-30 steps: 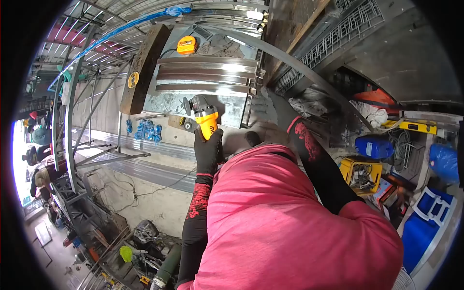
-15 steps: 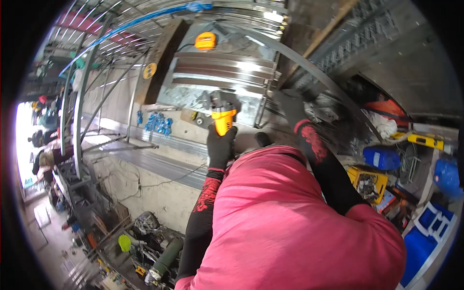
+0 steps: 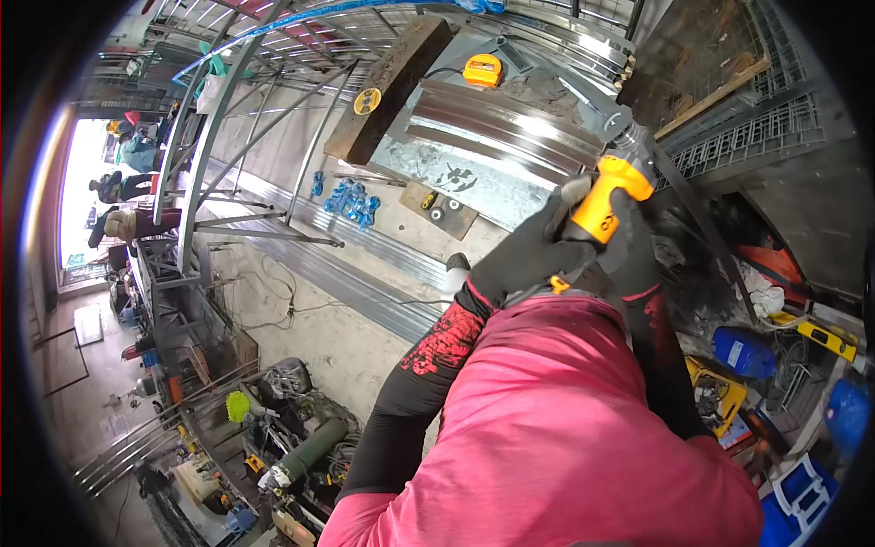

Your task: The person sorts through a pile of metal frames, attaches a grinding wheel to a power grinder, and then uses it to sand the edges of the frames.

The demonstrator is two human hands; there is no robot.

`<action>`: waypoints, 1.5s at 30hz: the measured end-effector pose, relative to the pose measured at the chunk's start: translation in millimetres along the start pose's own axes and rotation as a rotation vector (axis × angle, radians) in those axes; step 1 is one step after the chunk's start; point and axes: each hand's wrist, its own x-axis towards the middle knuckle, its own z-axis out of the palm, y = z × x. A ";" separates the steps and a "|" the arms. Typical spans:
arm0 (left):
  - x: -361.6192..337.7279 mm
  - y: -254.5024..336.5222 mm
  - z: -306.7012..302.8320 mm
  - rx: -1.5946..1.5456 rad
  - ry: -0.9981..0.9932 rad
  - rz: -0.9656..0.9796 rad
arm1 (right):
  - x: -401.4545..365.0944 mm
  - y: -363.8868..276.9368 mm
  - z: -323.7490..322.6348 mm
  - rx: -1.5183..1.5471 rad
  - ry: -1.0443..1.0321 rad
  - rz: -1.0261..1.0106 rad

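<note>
A yellow angle grinder (image 3: 602, 205) is held in both of my gloved hands, its metal head and disc (image 3: 618, 120) pointing up and away from me. My left hand (image 3: 533, 251) wraps the body from the left, with its thumb near the grinder's neck. On the right side of the body, my right hand (image 3: 633, 242) has its fingers closed round the yellow casing. The disc end overlaps a long grey steel bar (image 3: 697, 210) in this view. Brown steel profiles (image 3: 492, 123) lie on a metal sheet just left of the grinder.
An orange tape-measure-like case (image 3: 482, 70) sits beyond the profiles. A thick brown beam (image 3: 392, 91) borders the sheet on the left. Small blue pieces (image 3: 351, 202) lie on the floor near a board (image 3: 439, 211) with round parts. People (image 3: 137, 187) are at the far left.
The grinder has moved right and up from over the metal sheet in my left hand. My right hand has come onto it from the steel bar's side. The view has shifted too.
</note>
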 end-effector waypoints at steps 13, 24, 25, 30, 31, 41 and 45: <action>-39.1 -83.2 -24.6 0.512 -0.170 -0.127 | -27.1 39.0 -7.0 0.240 0.511 -0.038; 36.2 -30.2 -122.3 1.566 0.039 0.464 | -105.9 59.1 38.0 -0.181 0.770 -0.037; 48.1 -38.0 -127.9 1.660 0.045 0.508 | -114.2 64.9 38.3 -0.330 0.745 -0.040; 49.6 -42.4 -110.7 1.779 -0.030 0.415 | -132.9 100.8 54.7 -0.072 0.798 -0.048; 44.9 -39.3 -108.3 1.816 -0.098 0.269 | -136.7 108.6 52.8 -0.059 0.810 -0.053; 33.1 -65.9 -134.9 1.546 -0.249 0.612 | -135.9 132.8 33.2 -0.240 0.787 -0.142; 37.6 -62.4 -140.7 1.541 -0.263 0.562 | -136.5 134.3 36.3 -0.116 0.747 -0.093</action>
